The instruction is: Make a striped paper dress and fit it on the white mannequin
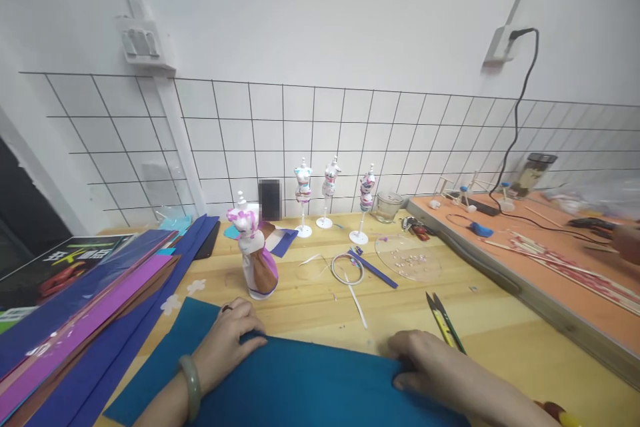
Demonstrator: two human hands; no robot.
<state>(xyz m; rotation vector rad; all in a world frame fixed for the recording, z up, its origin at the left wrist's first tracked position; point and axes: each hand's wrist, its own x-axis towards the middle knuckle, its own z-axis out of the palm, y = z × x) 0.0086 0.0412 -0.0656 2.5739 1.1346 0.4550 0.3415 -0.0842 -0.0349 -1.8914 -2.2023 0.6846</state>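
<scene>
A large teal-blue sheet (pixel 310 380), paper or thin cloth, lies on the table in front of me. My left hand (pixel 233 330), with a ring and a bangle, has curled fingers and thumb at its upper edge. At the sheet's right end, my right hand (pixel 425 353) pinches the edge between thumb and fingers. Just beyond my left hand stands a small white dress-form figure (pixel 251 247) wearing a purple bow and a brown, purple and white skirt. Yellow-and-black thread snips (pixel 445 323) lie close to my right hand.
Three small dress forms (pixel 324 193) stand at the back near a glass jar (pixel 389 205). A roll of tape (pixel 347 269) and a clear disc with beads (pixel 409 257) lie mid-table. Coloured sheets (pixel 95 347) are stacked left; an orange-topped table (pixel 540 247) adjoins at right.
</scene>
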